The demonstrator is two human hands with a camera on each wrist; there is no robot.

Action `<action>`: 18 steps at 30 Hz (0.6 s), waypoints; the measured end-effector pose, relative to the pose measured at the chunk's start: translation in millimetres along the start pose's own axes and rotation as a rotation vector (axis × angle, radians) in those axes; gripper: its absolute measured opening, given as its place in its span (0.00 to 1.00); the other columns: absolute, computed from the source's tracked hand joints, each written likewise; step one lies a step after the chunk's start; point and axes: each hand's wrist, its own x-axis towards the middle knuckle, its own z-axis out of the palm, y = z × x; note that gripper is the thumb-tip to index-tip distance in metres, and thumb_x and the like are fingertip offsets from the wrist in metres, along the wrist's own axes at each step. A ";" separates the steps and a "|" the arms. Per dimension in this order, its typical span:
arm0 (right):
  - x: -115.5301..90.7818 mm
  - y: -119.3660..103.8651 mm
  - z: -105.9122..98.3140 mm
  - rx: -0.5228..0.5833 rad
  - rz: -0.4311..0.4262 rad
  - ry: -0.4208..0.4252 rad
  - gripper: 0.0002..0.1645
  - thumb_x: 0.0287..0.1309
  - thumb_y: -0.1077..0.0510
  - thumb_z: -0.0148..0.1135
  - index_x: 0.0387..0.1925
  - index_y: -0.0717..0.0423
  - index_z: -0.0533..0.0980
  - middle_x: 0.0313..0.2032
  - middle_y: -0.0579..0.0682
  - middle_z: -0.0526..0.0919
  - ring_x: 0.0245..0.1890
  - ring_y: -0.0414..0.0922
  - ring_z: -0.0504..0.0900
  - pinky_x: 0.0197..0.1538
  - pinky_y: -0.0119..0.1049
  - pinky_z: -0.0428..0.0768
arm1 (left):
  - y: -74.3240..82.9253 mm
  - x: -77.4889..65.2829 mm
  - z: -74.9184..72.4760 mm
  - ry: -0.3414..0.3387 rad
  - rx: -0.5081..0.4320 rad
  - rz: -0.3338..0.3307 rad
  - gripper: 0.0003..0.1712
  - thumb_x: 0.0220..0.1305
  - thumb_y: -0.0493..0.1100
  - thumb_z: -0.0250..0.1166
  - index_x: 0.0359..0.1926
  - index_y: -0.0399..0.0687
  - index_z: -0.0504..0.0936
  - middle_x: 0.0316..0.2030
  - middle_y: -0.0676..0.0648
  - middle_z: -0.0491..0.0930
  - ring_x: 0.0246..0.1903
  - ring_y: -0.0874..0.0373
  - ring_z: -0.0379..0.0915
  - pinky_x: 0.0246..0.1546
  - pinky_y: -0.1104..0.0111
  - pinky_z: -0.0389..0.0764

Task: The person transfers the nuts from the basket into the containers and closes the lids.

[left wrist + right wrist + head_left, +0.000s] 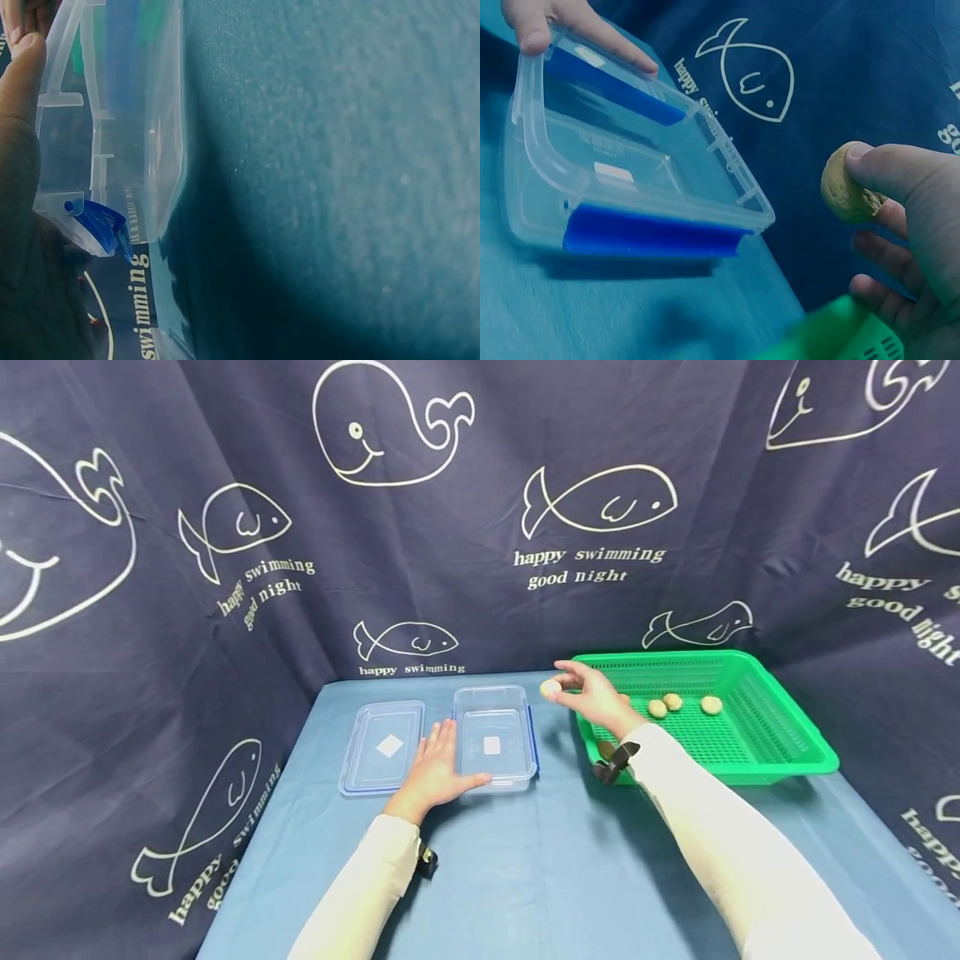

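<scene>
My right hand [592, 693] pinches a tan, round walnut [844, 184] between thumb and fingertips, its surface wrinkled. It is held in the air between the clear plastic container [495, 772] and the green basket [780, 768]. The other fingers of that hand are loosely bent. With fingers straight and thumb spread, my left hand [437, 774] rests along the container's left side. Its thumb lies at the near corner of the rim. The container stands uncovered, blue side latches [652, 231] hanging down, a white label on its bottom. Inside the basket lie several walnuts [711, 704].
A clear lid [367, 752] with a white label lies flat on the table left of the container, partly behind my left hand. Blue cloth [525, 877] covers the table. A dark curtain [465, 552] printed with fish and whales hangs behind and at both sides.
</scene>
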 end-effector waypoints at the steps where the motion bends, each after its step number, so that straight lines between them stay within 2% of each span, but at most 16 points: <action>1: 1.6 -0.3 2.5 0.005 -0.007 0.003 0.41 0.64 0.57 0.69 0.73 0.61 0.63 0.59 0.62 0.80 0.63 0.58 0.76 0.64 0.56 0.73 | -0.4 0.1 0.2 -0.003 0.002 -0.001 0.74 0.51 0.80 0.65 0.80 0.36 0.43 0.79 0.37 0.43 0.79 0.41 0.34 0.76 0.46 0.42; 10: 14.4 -4.7 24.8 -0.006 -0.037 0.012 0.40 0.63 0.55 0.71 0.72 0.60 0.65 0.56 0.61 0.83 0.60 0.58 0.79 0.63 0.56 0.74 | -0.1 0.4 0.7 -0.012 0.012 -0.008 0.75 0.51 0.80 0.64 0.80 0.37 0.42 0.80 0.37 0.43 0.79 0.42 0.34 0.76 0.47 0.41; 18: 23.6 -12.5 46.5 0.037 -0.047 0.022 0.39 0.63 0.58 0.70 0.71 0.61 0.66 0.57 0.61 0.83 0.60 0.58 0.79 0.63 0.54 0.75 | -2.9 2.2 2.6 -0.005 0.003 0.009 0.75 0.51 0.81 0.63 0.80 0.35 0.41 0.79 0.37 0.43 0.79 0.41 0.35 0.76 0.47 0.43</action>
